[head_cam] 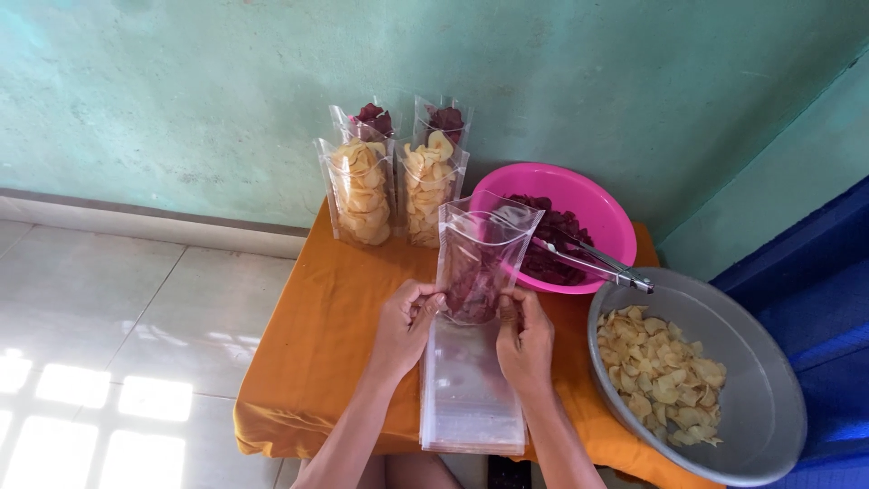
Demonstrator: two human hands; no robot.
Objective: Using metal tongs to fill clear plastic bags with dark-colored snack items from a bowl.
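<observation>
Hands are seen at frame centre: left hand [405, 324] and right hand [525, 337], each closed w/ fingers pinched on the lower side edges of a clear pouch [477, 258], one per side. Pouch is held upright betw. them, long axis running up-frame, mouth open at top, dark red chips visible in its lower part. Directly below it a stack of flat empty pouches [467, 389] is laid on the orange cloth [308, 344]. Just right of the pouch mouth, a pink bowl [605, 210] of red chips w/ metal tongs [599, 263] is placed, nearer the right hand. Lower right, a grey basin [756, 362] of pale chips; upper centre, filled pouches [394, 177] are stood by the wall.
</observation>
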